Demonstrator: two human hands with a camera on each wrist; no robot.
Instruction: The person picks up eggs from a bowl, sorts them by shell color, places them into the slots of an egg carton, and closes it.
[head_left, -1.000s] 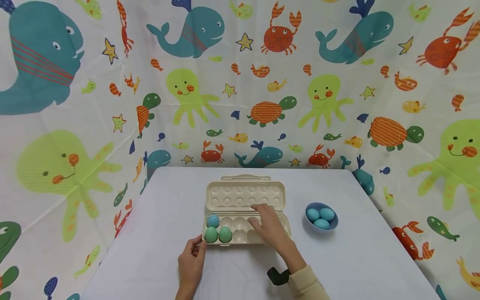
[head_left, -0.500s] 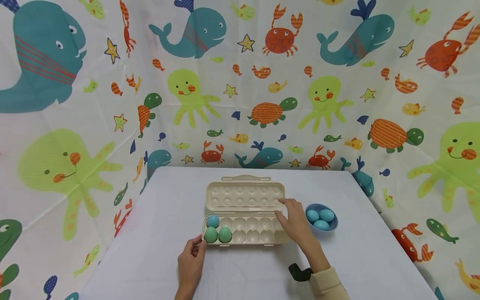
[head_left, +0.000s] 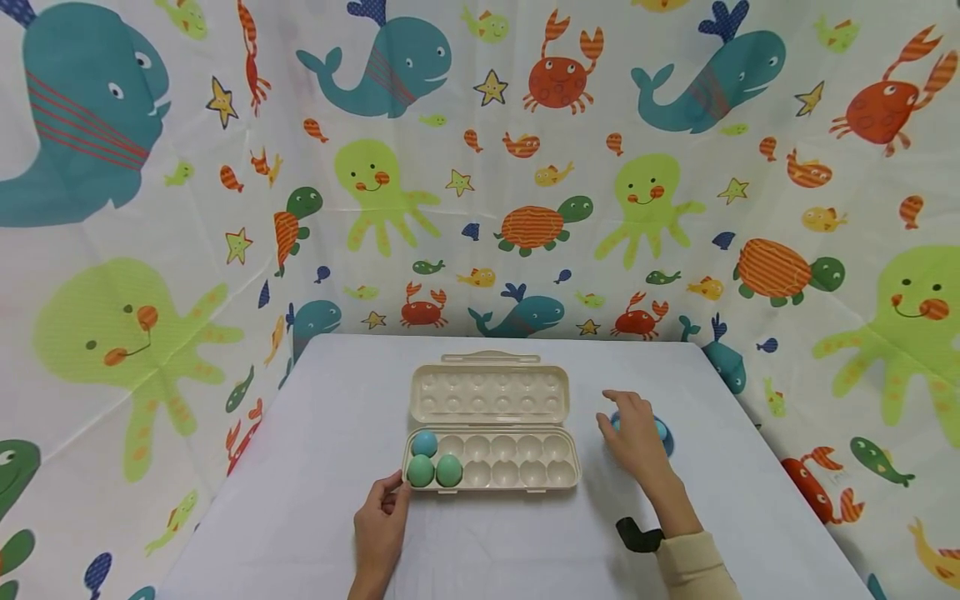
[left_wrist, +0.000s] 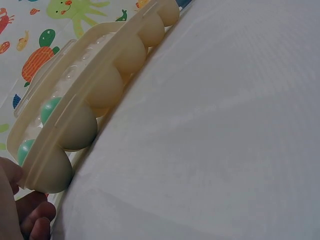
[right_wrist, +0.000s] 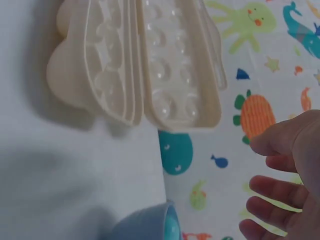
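Observation:
A cream plastic egg carton (head_left: 517, 477) lies with its lid (head_left: 491, 393) folded back. At its left end sit a blue egg (head_left: 424, 442) in the back row and two green eggs (head_left: 449, 471) in the front row. My left hand (head_left: 381, 527) pinches the carton's front left corner, thumb at the rim and curled fingers low beside it in the left wrist view. Over the blue bowl (head_left: 671, 446) hovers my right hand (head_left: 637, 437), fingers spread and holding nothing. It hides most of the bowl; a light blue egg (head_left: 662, 430) shows past it.
A white cloth covers the table (head_left: 315, 417). Behind and at both sides hangs a curtain (head_left: 450, 250) printed with sea animals. A dark strap piece (head_left: 637, 535) sticks out by the right wrist, at the beige sleeve (head_left: 693, 562).
My right hand has moved right, from above the carton to over the bowl, uncovering the carton's right cups. My left hand stays at the carton's corner.

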